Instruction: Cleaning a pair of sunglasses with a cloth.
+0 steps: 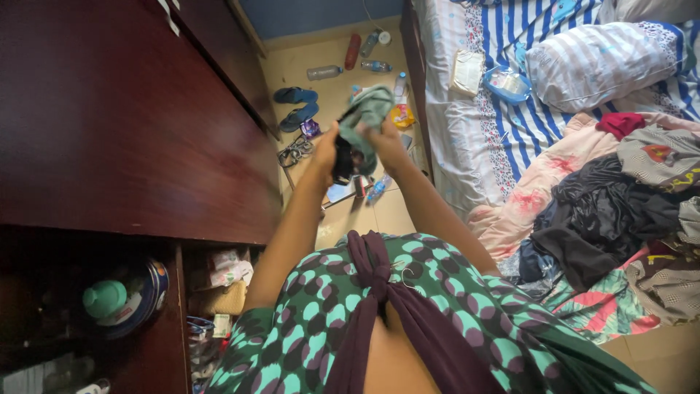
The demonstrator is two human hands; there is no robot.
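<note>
So both hands, left hand (326,152) and right hand (386,142), have fingers closed around a bunched green cloth (367,117), gripping it from opposite sides, probably to fold it.

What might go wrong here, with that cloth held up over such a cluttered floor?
The green cloth, bunched between the left hand and right hand, might slip and land among the bottles below. A step forward might catch the blue slippers or the tangled cord.
</note>
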